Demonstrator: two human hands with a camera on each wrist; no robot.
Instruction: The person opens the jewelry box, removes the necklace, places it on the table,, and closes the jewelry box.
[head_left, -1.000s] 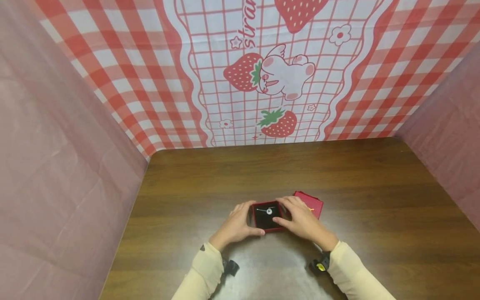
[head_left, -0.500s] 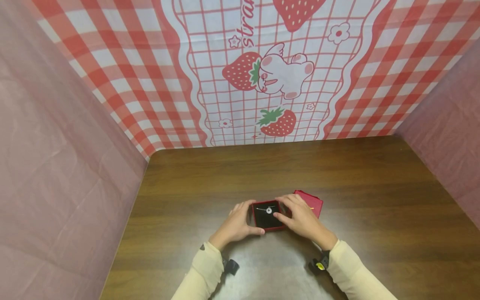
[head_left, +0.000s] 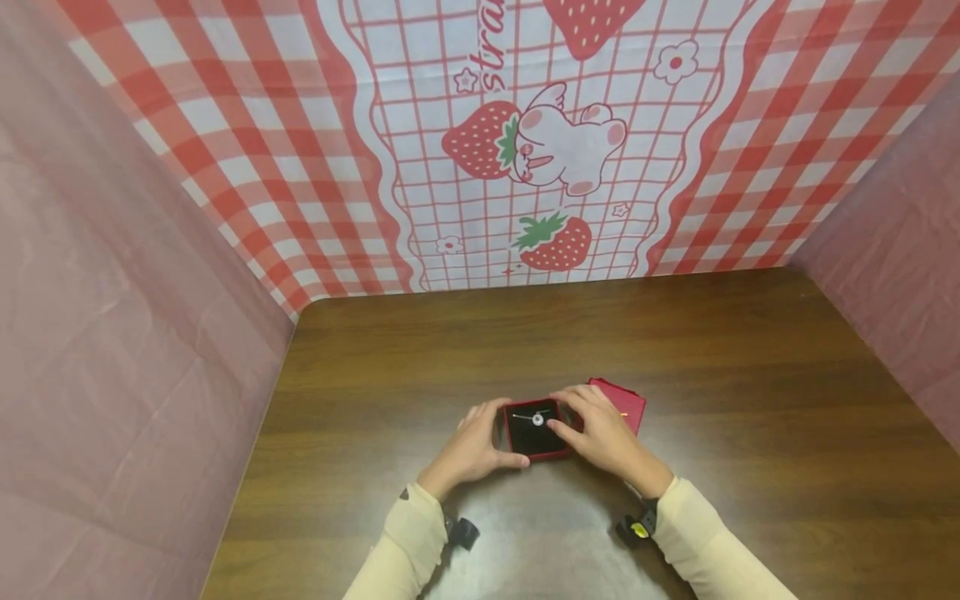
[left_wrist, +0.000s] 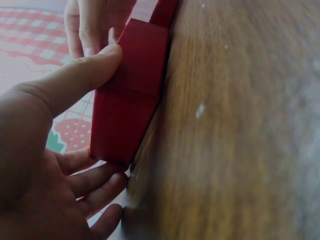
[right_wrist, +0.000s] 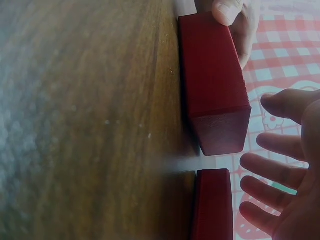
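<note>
An uncovered red jewellery box [head_left: 551, 456] with a black lining stands on the table. On the lining lies a silver chain with a round pendant [head_left: 537, 420]. My left hand [head_left: 472, 446] holds the box at its left end, thumb on the front wall and fingertips at the far corner, as the left wrist view shows on the box's red wall [left_wrist: 132, 75]. Over the box's right side hovers my right hand [head_left: 606, 437], its fingers [right_wrist: 272, 172] loosely spread and apart from the box. Partly hidden behind that hand is the red lid [head_left: 626, 404], with a gold mark.
The brown wooden table [head_left: 390, 350] extends around the box on all sides. A red-and-white strawberry cloth [head_left: 555, 242] hangs at the back edge. Pink curtains [head_left: 150, 333] hang at left and right. Each wrist wears a small black camera [head_left: 462, 533].
My right thumb has shifted slightly away from me above the lining. The left hand, the box and the lid stay in place; the head view has tilted a little.
</note>
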